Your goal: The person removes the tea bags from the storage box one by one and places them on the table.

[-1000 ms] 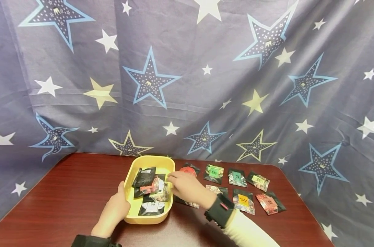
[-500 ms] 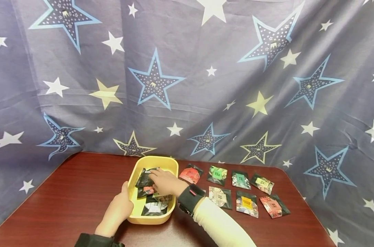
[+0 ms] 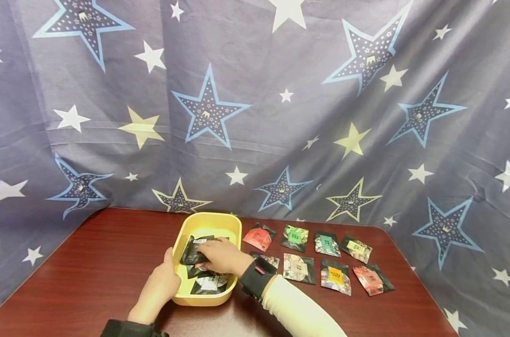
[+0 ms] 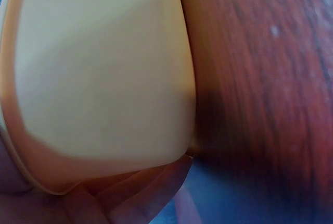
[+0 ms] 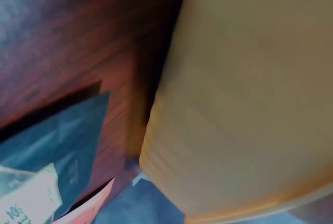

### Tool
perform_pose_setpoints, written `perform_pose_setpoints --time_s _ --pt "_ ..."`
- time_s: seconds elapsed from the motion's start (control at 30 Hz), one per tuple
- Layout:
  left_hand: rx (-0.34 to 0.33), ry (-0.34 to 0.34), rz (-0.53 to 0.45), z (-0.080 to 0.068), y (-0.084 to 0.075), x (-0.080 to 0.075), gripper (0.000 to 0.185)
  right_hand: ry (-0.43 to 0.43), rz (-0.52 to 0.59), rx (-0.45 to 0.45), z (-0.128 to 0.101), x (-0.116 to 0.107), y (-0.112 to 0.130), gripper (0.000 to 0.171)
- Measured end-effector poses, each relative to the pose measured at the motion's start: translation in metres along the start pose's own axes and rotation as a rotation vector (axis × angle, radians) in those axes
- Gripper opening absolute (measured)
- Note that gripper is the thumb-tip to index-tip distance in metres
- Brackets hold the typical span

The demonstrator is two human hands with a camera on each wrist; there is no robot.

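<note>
My left hand (image 3: pixel 158 283) grips the left side of a yellow plastic basket (image 3: pixel 206 301), thumb at the rim. In the left wrist view its fingers (image 4: pixel 153 193) curl along the basket's outer wall (image 4: pixel 104 83). Inside the basket, my right hand (image 3: pixel 224 256) pinches the right edge of a black packet (image 3: pixel 192 252); its fingertips are partly hidden. A packet with a red label (image 3: pixel 196 270) lies partly under the black one, and a white-labelled packet (image 3: pixel 210 283) sits nearer the front. The right wrist view shows only the basket's outside wall (image 5: pixel 244 88), not the hand's grasp.
Right of the basket, several packets lie in two rows on the dark red table (image 3: pixel 112 262). A red-labelled packet (image 3: pixel 259 237) and a partly covered packet (image 3: pixel 265 260) are closest. A star-patterned curtain (image 3: pixel 255 140) hangs behind the table.
My right hand has moved left from the basket's right rim to the packets inside. The black packet has shifted toward the front, covering more of the red-labelled one. My left hand stays on the basket.
</note>
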State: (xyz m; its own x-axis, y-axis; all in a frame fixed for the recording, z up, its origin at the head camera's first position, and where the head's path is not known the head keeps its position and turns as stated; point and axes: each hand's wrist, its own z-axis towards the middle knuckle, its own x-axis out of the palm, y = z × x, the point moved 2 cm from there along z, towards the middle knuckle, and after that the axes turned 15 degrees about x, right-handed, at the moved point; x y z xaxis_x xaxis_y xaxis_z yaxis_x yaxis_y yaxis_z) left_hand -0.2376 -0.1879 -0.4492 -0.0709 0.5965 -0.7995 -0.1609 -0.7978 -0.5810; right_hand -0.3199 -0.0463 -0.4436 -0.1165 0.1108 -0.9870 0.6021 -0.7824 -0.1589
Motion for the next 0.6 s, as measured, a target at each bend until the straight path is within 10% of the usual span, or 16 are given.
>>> perform_pose_setpoints --time_s 0.6 --pt "-0.013 0.020 0.005 0.003 0.002 0.002 0.074 -0.253 -0.127 -0.093 -0.018 -0.004 0.008 0.011"
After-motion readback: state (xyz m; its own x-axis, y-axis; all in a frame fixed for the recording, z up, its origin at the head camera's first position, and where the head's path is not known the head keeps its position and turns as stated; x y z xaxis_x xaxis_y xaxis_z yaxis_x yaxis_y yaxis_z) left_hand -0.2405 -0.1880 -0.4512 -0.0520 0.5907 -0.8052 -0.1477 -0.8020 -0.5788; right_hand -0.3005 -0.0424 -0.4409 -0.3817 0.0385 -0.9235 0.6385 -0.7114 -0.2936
